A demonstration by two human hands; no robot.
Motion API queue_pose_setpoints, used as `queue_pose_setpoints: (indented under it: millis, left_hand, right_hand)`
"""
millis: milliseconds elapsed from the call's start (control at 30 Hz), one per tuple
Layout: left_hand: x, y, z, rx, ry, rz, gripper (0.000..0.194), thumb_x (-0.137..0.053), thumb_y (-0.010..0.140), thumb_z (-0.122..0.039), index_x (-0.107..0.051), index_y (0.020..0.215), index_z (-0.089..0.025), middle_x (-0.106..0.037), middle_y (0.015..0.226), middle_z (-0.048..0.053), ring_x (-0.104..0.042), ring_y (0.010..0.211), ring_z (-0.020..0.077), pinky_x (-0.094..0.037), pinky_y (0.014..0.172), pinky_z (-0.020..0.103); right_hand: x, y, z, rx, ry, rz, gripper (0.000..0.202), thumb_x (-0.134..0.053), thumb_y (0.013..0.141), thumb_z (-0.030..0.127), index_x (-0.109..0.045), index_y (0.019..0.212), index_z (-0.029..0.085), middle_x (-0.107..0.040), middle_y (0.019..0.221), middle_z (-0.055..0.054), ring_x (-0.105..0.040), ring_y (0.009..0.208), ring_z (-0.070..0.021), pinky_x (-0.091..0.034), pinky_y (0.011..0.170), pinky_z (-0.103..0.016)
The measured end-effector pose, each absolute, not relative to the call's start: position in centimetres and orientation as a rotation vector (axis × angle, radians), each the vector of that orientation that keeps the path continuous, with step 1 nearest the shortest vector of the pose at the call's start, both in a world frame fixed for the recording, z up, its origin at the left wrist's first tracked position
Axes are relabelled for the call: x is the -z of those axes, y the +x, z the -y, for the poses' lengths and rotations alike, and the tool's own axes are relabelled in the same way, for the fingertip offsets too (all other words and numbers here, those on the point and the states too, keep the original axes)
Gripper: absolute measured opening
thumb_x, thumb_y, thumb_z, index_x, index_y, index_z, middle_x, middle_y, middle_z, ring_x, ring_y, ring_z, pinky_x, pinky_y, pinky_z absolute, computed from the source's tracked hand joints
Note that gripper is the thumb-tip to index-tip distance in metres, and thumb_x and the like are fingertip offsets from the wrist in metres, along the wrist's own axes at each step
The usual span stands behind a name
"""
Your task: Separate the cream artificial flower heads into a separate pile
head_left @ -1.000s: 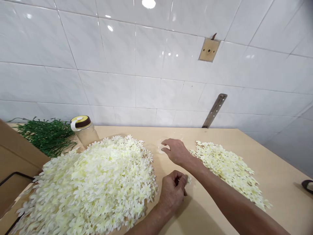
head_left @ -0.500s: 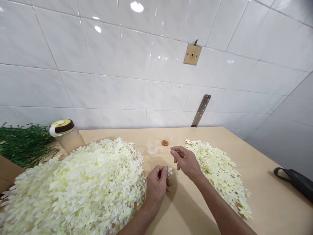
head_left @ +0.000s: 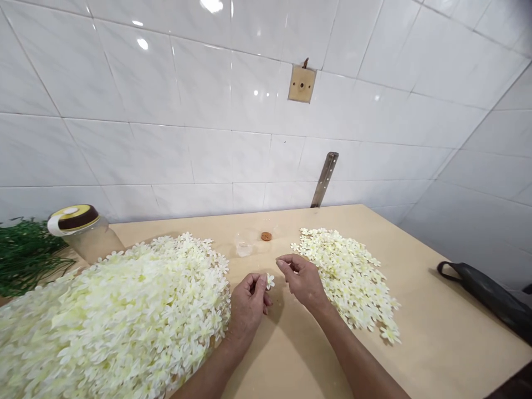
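Note:
Between thumb and fingers, my left hand [head_left: 248, 303] pinches a small white flower [head_left: 270, 281] just above the table. My right hand [head_left: 302, 277] is a little to the right of it, thumb and index finger brought together; whatever may be between the tips is too small to make out. A large heap of white-yellow flowers [head_left: 145, 310] lies left of my left hand. Beyond my right hand, a smaller, flatter spread of the same flowers [head_left: 349, 277] covers part of the table.
Behind the hands on the table [head_left: 415, 310] are a clear plastic piece [head_left: 244, 247] and a brown disc [head_left: 266, 236]. A lidded bottle [head_left: 89, 235] and green stems [head_left: 25, 255] are at the left. A black strapped item [head_left: 486, 293] lies at the right, and a metal strip [head_left: 325, 180] leans on the wall.
The view has shifted, so the table's things appear further left. My right hand has come closer to my left hand and the flower it holds.

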State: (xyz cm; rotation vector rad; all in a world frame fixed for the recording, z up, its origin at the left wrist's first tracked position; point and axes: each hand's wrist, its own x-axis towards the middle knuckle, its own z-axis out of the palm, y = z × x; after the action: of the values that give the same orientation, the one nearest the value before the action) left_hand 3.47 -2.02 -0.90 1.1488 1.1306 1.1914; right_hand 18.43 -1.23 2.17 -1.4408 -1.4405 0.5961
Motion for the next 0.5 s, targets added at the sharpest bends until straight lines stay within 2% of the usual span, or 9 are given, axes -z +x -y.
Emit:
queue_pose_setpoints:
  millis: [133,267,367,500]
  left_hand:
    - [0.83,3.55,1.95,-1.199,1.129,-1.114,0.042,-0.062,0.079,-0.058,-0.059,0.072,-0.016,-0.055,0.045,-0.002,-0.045,0.034,0.0095,-0.036,0.039,0.02]
    - [0.71,3.55,1.61,-1.227,1.076,-1.114,0.043,-0.064,0.077,-0.058,-0.058,0.069,-0.016,-0.055,0.044,-0.002,-0.046,0.034,0.0097,-0.035,0.038,0.02]
    - [0.7,3.46,1.39,-1.217,1.058,-1.111,0.044,-0.063,0.078,-0.058,-0.057,0.067,-0.016,-0.054,0.044,-0.002,-0.045,0.033,0.0095,-0.035,0.038,0.02]
    - [0.56,3.38,1.34,-1.196,1.034,-1.104,0.042,-0.063,0.079,-0.057,-0.059,0.068,-0.016,-0.057,0.047,-0.001,-0.049,0.037,0.0101,-0.039,0.041,0.021]
  right_hand:
    - [-2.31,18.11,1.39,-0.496,-1.411,1.537,0.025,-0.057,0.088,0.04,-0.071,0.086,0.02,-0.072,0.082,-0.005,-0.064,0.071,-0.0164,-0.052,0.066,-0.027]
    - [-2.4,18.21,1.64,-0.419,-1.318,1.675,0.024,-0.055,0.09,0.038,-0.072,0.097,0.022,-0.072,0.095,-0.007,-0.063,0.069,-0.0151,-0.051,0.058,-0.025]
    - [-2.48,18.46,1.72,-0.358,-1.246,1.71,0.022,-0.057,0.09,0.036,-0.072,0.093,0.022,-0.071,0.092,-0.007,-0.063,0.067,-0.0148,-0.049,0.053,-0.025]
    - [-2.79,18.55,1.98,-0.291,-1.202,1.724,0.018,-0.059,0.09,0.034,-0.072,0.089,0.022,-0.07,0.083,-0.006,-0.064,0.071,-0.0169,-0.052,0.06,-0.028]
